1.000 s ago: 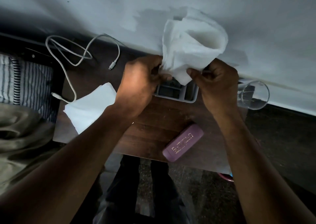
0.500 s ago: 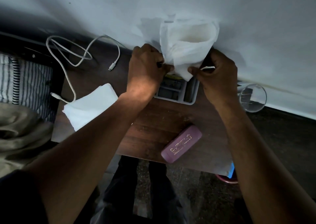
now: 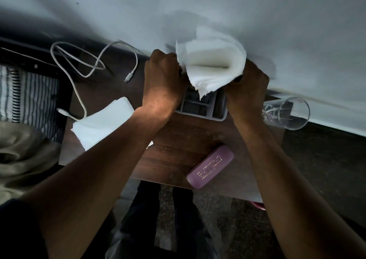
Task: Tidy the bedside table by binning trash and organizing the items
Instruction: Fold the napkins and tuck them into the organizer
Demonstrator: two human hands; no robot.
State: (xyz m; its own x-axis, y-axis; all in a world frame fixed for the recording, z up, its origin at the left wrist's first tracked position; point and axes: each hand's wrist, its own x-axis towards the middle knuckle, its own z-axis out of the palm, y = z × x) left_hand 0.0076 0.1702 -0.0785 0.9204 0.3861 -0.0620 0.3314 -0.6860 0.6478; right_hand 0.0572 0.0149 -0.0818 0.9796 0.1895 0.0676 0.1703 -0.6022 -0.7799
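Observation:
A white paper tissue [image 3: 212, 66], folded over into a loose roll, is held up above the back of the brown bedside table [image 3: 178, 149]. My left hand [image 3: 162, 82] grips its left edge and my right hand [image 3: 247, 88] grips its right edge. Under the tissue a grey divided organizer tray [image 3: 219, 110] lies on the table, partly hidden by both hands. A second folded white tissue [image 3: 103, 122] lies flat at the left. A purple glasses case [image 3: 211, 166] rests near the front edge.
A white charging cable [image 3: 79, 64] loops across the back left of the table. A clear drinking glass [image 3: 287, 114] stands at the right edge. The white wall [image 3: 257, 11] is behind. A striped pillow [image 3: 29, 94] and olive blanket [image 3: 21, 153] lie at the left.
Both hands have moved the tissue a little further from me and flattened its open roll into a tighter fold. Nothing on the table has shifted.

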